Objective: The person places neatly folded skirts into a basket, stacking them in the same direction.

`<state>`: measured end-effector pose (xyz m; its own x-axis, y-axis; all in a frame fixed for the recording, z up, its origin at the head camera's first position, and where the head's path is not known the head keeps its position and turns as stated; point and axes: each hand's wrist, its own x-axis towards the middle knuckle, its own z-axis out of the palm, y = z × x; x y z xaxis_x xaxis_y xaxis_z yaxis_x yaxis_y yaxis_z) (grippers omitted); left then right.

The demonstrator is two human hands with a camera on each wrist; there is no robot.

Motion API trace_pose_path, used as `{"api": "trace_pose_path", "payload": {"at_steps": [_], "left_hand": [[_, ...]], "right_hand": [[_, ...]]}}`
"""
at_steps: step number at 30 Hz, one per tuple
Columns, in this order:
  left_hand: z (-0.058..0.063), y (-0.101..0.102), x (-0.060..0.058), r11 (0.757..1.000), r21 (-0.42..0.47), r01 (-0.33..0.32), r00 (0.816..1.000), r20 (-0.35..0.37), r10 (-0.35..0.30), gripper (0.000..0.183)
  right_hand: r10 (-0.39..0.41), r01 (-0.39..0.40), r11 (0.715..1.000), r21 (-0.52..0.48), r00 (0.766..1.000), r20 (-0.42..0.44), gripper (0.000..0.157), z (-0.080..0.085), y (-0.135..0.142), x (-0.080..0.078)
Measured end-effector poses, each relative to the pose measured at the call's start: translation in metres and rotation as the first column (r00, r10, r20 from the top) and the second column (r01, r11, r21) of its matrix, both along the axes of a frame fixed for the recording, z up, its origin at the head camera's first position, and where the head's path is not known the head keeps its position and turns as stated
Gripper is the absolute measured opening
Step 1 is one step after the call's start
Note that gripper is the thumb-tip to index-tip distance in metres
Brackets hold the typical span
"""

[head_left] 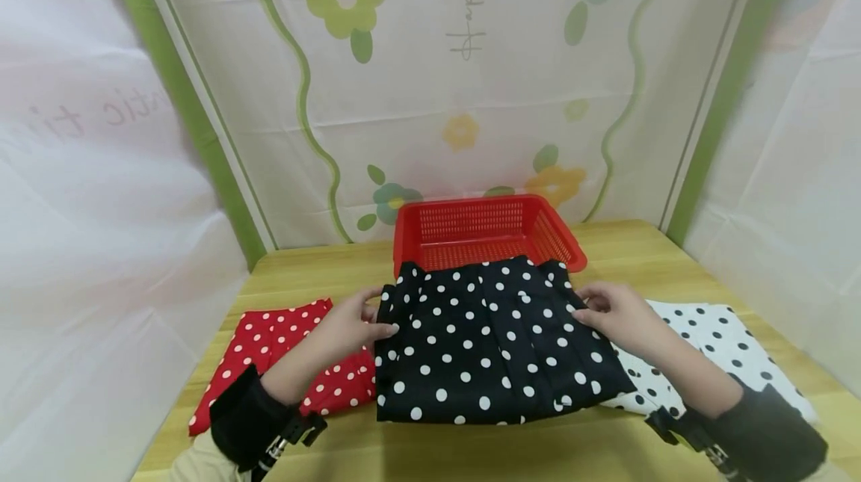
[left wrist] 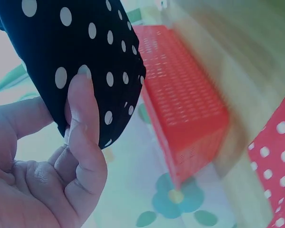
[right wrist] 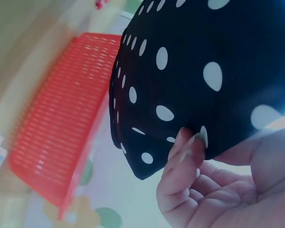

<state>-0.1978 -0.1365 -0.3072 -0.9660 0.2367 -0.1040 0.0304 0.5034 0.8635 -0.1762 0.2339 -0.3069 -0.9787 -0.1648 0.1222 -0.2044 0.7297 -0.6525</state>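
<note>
Cloth, black with white dots (head_left: 464, 362), one piece, folded, with creases running from far edge to near edge; held between the two hands and apparently raised above the wooden table (head_left: 471, 459). Left side edge pinched between thumb and fingers of the left hand (head_left: 353, 329); right side edge pinched likewise by the right hand (head_left: 622, 314). Basket, red, perforated (head_left: 471, 224), placed just beyond the grip, its near side hidden by the cloth; no cloth is seen in the visible part, and whether it is touched by the black piece cannot be told. Cloth, red with white dots (head_left: 269, 340), laid on the table to the left of the grip, partly covered by the left forearm. Cloth, white with black dots (head_left: 726, 340), laid to the right, partly covered by the right forearm. Step in hand, as judged: carrying of the folded piece by both sides. For the next move, both pinches should be held level and moved together, lest the loose layers be let slip or the near edge be allowed to sag.
</note>
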Motion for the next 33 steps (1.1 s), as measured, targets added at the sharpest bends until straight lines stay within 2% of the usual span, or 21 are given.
{"api": "trace_pose_path", "payload": {"at_steps": [6, 14, 17, 25, 33], "left_hand": [[0.020, 0.002, -0.007, 1.000, 0.015, 0.026, 1.000, -0.008, -0.026, 0.065], [0.032, 0.005, -0.020, 0.996, 0.012, 0.086, 0.996, -0.019, -0.086, 0.065], [0.036, 0.007, -0.026, 0.995, -0.012, 0.103, 0.994, -0.040, -0.103, 0.065], [0.051, 0.014, -0.043, 0.990, -0.106, 0.096, 0.991, -0.083, -0.105, 0.064], [0.062, 0.019, -0.059, 0.979, -0.189, 0.076, 0.990, -0.103, -0.097, 0.062]], "right_hand": [[-0.003, 0.003, 1.000, 0.000, 1.000, -0.001, 0.022, 0.018, 0.004, -0.003], [-0.014, 0.014, 1.000, -0.003, 1.000, -0.011, 0.026, 0.029, 0.007, -0.010], [-0.018, 0.017, 1.000, -0.007, 0.999, -0.040, 0.027, 0.034, 0.007, -0.014], [-0.023, 0.026, 1.000, 0.012, 0.988, -0.152, 0.026, 0.049, 0.007, -0.032], [-0.016, 0.020, 1.000, 0.019, 0.982, -0.189, 0.027, 0.060, 0.006, -0.047]]}}
